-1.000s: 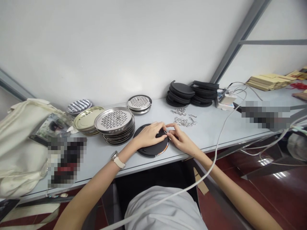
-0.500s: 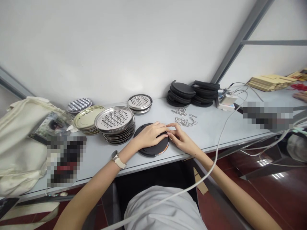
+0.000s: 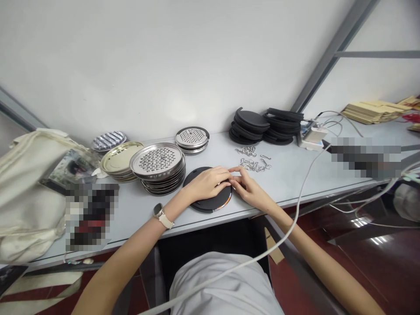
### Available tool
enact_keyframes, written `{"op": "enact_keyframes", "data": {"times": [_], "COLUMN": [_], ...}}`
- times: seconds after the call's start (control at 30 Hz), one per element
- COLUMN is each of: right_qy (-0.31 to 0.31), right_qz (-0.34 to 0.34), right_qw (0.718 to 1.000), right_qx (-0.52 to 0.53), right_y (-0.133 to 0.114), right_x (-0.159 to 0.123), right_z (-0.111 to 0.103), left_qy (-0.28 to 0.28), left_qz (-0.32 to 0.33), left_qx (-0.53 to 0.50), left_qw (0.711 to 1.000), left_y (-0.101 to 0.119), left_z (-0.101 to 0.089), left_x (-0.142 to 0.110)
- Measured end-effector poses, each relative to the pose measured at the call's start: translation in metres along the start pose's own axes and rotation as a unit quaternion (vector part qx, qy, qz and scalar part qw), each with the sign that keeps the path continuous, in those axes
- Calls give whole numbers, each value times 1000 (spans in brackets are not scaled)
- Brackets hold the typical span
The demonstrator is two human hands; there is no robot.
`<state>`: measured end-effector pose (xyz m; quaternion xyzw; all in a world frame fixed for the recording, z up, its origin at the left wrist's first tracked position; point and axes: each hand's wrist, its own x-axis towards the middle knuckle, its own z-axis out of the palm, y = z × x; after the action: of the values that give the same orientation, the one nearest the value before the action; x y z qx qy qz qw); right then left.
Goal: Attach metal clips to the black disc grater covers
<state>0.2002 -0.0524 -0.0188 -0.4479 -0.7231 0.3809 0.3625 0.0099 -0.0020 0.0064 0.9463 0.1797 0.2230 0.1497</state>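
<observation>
A black round disc (image 3: 211,204) lies flat near the table's front edge, with a shiny rim showing at its lower right. My left hand (image 3: 210,181) rests across its top, fingers reaching to the right side and holding it. At the right edge of the disc, my right hand (image 3: 248,189) has its thumb and forefinger bent together on the rim, touching the left fingertips. What lies between the fingertips is hidden. Left of the disc stands a stack of round metal grater plates (image 3: 157,161); behind my right hand lie small metal clips and rings (image 3: 251,165).
Black ring-edged discs (image 3: 251,120) are piled at the back. A grater plate in a black rim (image 3: 192,138) stands by the wall. Gold-coloured lids (image 3: 121,159) and a cream cloth bag (image 3: 29,188) sit left. A white cable (image 3: 297,210) crosses over my right arm.
My hands keep nearly the same hold on the disc, with only small finger shifts. The view has moved slightly. Another person's hand at the far right edge has gone out of view.
</observation>
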Motion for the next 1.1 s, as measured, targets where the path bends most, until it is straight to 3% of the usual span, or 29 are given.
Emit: {"op": "enact_keyframes", "data": {"times": [0.87, 1.1], "right_qy": [-15, -54], "right_qz": [-1, -5], "right_qw": [999, 993], "right_qx": [46, 103], "right_y": [7, 11], "right_x": [1, 4], "right_z": [-3, -9], "left_qy": [6, 16], "left_qz": [15, 6], "left_qx": [-64, -71], "left_qw": [998, 997], "left_y": [-8, -7], "left_z": [5, 6], "left_x": [-2, -3]}}
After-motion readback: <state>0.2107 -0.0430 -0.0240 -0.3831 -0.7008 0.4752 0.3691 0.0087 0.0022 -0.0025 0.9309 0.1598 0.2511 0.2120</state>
